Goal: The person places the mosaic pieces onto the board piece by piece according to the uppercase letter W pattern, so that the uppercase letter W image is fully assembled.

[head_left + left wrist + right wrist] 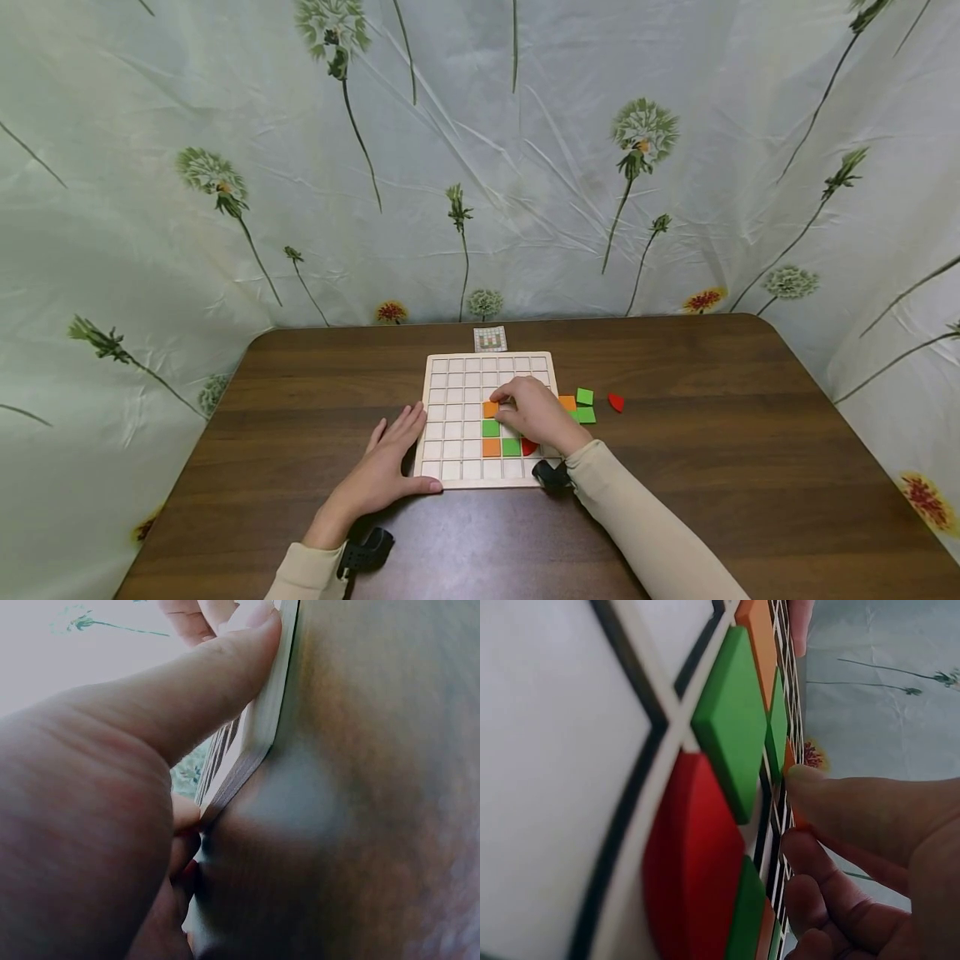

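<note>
Left hand [384, 468]: fingers outstretched along the left edge of a pale gridded board [453, 419], thumb on its near edge, gripping nothing. 
Near tile row: orange square [491, 448], green square [511, 447], red piece [528, 447]; second green square [491, 428] beyond the orange. 
Right hand [534, 412]: thumb and forefinger almost together, pinching the far orange tile [491, 409], at the fingertips, over the board. 
Right of board, on brown table [697, 433]: loose orange, green and red pieces [585, 397]. 
Beyond board: printed card [491, 339], marks too small to read.
</note>
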### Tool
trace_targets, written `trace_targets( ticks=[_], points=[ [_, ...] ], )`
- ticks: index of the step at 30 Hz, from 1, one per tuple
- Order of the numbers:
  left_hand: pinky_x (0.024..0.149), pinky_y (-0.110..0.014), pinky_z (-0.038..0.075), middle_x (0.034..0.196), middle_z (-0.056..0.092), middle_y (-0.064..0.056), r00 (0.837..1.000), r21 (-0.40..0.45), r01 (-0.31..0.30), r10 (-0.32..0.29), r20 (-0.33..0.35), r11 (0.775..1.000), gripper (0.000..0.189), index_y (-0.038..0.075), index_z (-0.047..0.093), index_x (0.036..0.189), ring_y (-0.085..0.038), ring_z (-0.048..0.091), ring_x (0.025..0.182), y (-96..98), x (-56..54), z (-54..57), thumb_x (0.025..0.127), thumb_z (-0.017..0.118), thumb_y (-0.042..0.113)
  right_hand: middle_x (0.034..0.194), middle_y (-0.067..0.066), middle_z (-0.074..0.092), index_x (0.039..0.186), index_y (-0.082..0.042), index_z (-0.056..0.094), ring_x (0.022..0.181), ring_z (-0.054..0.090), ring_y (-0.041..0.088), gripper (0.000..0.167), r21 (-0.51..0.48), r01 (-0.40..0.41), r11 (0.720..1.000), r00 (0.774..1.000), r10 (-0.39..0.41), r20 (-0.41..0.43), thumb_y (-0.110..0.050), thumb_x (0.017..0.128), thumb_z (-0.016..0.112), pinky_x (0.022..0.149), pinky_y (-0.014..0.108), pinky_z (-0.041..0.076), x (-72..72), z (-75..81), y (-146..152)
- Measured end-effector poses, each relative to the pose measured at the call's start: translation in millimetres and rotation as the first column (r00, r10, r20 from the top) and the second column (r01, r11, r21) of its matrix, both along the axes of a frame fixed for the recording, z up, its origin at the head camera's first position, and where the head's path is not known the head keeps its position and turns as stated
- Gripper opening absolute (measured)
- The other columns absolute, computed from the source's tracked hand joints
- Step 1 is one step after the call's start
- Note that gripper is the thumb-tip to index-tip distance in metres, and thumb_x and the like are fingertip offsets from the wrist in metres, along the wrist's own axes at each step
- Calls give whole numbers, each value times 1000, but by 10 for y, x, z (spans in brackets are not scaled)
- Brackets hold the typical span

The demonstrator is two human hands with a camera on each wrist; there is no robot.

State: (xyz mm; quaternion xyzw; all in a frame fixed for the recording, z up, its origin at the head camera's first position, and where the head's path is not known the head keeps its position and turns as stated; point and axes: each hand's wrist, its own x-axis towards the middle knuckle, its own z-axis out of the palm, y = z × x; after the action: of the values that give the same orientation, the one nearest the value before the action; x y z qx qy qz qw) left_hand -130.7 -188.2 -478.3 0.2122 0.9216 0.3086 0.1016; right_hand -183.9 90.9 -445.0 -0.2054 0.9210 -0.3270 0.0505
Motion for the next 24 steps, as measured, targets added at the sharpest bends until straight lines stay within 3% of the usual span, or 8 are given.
trace_targets(
  ticks=[14,24],
  points=[
    [119,-58,-2,167,14,-10,1000,25,8,-8,-17,1000,114,1,22,158,-30,9,154,1,4,16,77,83,52,108,6,72,109,-6,77,106,63,24,21,10,-11,1000,1000,11,-6,-7,89,73,93,41,51,-19,-11,-13],
    [119,-57,-3,167,14,-10,1000,27,8,-7,-20,1000,114,1,21,159,-30,9,154,1,12,12,77,84,50,100,1,69,112,-6,75,88,59,17,25,-37,13,999,1000,-13,-13,-9,87,76,81,35,50,13,-29,105]
  ],
)
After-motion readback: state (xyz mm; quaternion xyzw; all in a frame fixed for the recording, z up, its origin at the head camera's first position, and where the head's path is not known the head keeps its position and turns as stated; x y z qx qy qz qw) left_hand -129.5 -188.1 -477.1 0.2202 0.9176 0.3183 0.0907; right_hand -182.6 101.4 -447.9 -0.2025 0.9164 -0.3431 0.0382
